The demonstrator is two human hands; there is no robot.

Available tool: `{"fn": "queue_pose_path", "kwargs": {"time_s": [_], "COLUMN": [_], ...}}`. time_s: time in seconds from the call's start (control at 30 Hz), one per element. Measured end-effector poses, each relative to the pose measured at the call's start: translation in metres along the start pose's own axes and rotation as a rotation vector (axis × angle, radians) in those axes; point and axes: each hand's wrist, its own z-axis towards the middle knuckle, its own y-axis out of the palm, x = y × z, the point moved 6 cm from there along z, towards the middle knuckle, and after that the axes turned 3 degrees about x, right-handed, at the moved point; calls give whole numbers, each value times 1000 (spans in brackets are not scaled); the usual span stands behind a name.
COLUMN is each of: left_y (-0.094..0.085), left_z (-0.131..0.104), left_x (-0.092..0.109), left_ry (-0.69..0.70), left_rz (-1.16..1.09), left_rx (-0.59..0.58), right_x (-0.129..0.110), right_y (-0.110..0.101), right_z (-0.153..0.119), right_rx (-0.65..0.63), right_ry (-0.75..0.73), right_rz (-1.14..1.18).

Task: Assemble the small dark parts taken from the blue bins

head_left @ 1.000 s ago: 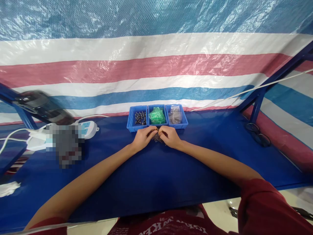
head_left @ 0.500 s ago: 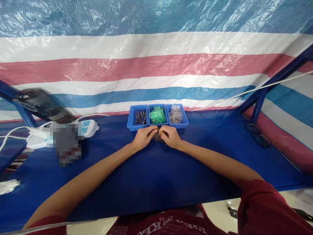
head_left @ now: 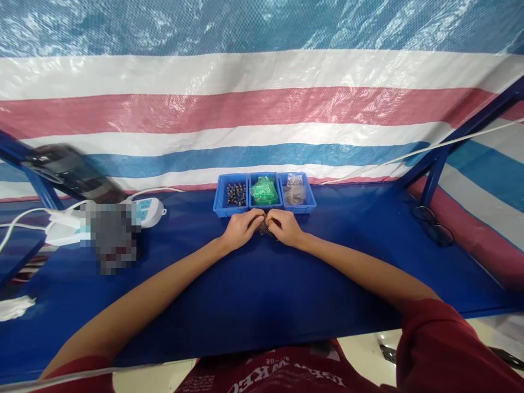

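Observation:
Both hands meet just in front of three blue bins. My left hand point(head_left: 242, 228) and my right hand point(head_left: 285, 226) are closed, pinching a small clear bag point(head_left: 265, 229) with dark contents between them. What exactly is in the bag is too small to tell. Behind the hands, the left bin point(head_left: 219, 204) holds several small dark metallic parts point(head_left: 236, 194). Green bagged material point(head_left: 263, 191) fills the middle bin. Clear bags with greyish contents point(head_left: 294, 191) lie in the right bin.
At the left are a white power strip point(head_left: 152, 213) with cables, a pixelated dark object point(head_left: 112, 234), a dark bottle point(head_left: 73, 172) and white cloth point(head_left: 15, 308). Glasses point(head_left: 440, 234) lie at the right on the blue table point(head_left: 245, 305). Striped sheeting point(head_left: 262, 109) hangs behind.
The hands have barely moved and stay closed at the clear bag. The whole view has shifted very slightly.

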Motion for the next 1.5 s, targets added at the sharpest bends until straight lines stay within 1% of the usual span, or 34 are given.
{"fn": "queue_pose_path", "kwargs": {"time_s": [0.13,0.27,0.37,0.47,0.63,0.8,0.97,1.3,1.5], "left_y": [-1,-4,-5,-6,-4,-2,-3,-2,-7], "left_z": [-1,-2,-3,-4,-5,-4,-3,-5,-7], "left_x": [1,2,2,2,0,-2,0,0,-1], "left_ry": [29,17,10,32,33,24,33,48,49], "left_rz": [11,17,25,34,43,35,31,10,73], "left_rx": [9,23,35,43,40,28,35,18,99], "right_x": [1,0,-3,-5,-6,-2,-1,-3,-3], "right_y": [1,1,1,0,0,1,1,2,1], "right_z": [0,0,1,2,1,0,0,-3,-3], "right_rx": [-4,-13,0,13,18,1,7,7,53], "right_ry": [-3,-2,-13,-21,-32,-11,5,-27,-11], "right_rz": [14,11,11,18,18,-3,0,31,9]}}
